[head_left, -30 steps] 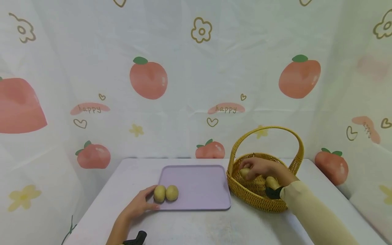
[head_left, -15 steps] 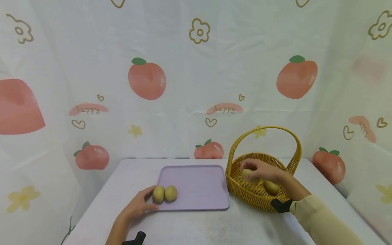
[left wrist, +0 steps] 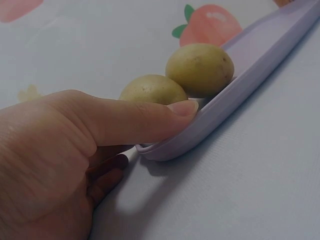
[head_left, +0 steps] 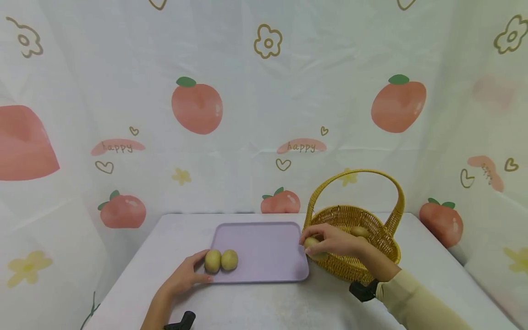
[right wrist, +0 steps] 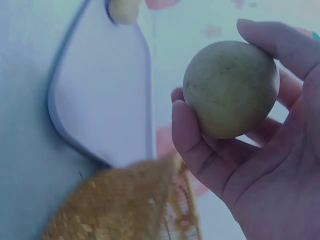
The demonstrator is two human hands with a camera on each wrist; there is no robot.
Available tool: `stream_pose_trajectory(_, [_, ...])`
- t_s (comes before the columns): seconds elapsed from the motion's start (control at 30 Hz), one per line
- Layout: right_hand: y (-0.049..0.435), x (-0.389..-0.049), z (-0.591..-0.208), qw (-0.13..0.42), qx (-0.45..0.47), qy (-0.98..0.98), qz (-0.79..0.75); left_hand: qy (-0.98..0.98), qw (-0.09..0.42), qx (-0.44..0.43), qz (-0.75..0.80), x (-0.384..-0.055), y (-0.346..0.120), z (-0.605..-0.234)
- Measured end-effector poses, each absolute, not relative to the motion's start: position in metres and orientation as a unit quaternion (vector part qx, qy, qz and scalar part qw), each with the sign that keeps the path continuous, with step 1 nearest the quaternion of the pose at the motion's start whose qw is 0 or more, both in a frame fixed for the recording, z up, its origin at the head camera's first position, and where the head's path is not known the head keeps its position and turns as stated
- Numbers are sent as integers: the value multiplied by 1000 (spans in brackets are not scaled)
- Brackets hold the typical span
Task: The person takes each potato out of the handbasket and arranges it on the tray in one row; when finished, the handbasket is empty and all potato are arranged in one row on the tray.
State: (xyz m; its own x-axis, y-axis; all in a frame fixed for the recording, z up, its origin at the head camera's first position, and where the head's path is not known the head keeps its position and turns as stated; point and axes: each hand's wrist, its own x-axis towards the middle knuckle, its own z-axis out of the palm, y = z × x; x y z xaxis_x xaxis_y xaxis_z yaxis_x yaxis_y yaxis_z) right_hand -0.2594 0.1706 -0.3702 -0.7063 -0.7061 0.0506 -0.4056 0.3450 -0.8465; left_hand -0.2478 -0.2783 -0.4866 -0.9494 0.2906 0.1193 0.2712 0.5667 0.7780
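Note:
My right hand (head_left: 336,240) holds a round yellowish potato (right wrist: 230,90) between curled fingers and thumb, above the left rim of the wicker basket (head_left: 344,211). Inside that basket, another potato (head_left: 360,231) shows behind the hand. A shallow purple tray (head_left: 268,252) lies to the left. Two potatoes, one nearer the edge (head_left: 212,261) and one beside it (head_left: 229,260), sit in its front left corner. My left hand (head_left: 185,276) grips this corner; in the left wrist view its thumb (left wrist: 150,120) lies over the rim, and the other fingers are partly hidden.
The basket's tall arched handle (head_left: 359,171) rises over it, close to the tray's right edge. A white table (head_left: 255,307) carries everything. Behind it hangs a white curtain (head_left: 247,178) printed with fruit and flowers.
My right hand has lifted a potato from inside the basket and carried it left to the basket's rim. My left hand and the two potatoes on the tray have stayed in place.

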Motion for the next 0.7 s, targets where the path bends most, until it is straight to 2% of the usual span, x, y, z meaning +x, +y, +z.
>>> stream_pose_trajectory(0.53, [102,-274,-410,161,-329,839,-403,891,13,159,424,-245,-278,-481])
stream_pose_trajectory(0.7, [75,-280,-434,112,-320,858,-385,893,16,156,422,-245,-278,-481])
